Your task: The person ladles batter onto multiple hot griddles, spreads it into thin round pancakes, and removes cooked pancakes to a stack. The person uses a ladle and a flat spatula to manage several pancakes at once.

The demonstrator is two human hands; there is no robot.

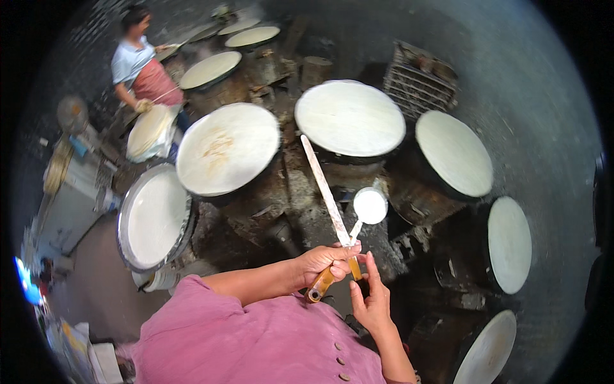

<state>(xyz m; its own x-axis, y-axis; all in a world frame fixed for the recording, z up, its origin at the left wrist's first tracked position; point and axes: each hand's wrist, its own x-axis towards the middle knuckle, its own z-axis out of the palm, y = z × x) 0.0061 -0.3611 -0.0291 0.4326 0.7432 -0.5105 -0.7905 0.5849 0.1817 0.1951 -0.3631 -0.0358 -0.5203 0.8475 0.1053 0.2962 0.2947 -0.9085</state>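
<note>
My left hand [328,266] grips two tools at once in front of my chest. One is a long, flat spatula [322,185] with a whitish, smeared blade; the other is a ladle [370,205] whose round bowl holds white liquid. A yellow-brown ladle handle [320,286] sticks out below the left palm. Beside the spatula's grip, my right hand [373,300] has its fingers apart; whether it touches the grip is unclear. Beyond the tools, a round griddle [350,117] is covered by a pale sheet, and another griddle [229,149] has a browned patch at its middle.
To the left stands a wide basin [156,221] of white liquid. Several more round griddles curve around the right, including a near one [453,153]. A metal rack [419,79] is behind. At upper left, a person [144,72] in a red apron stands by stacked round sheets [149,129].
</note>
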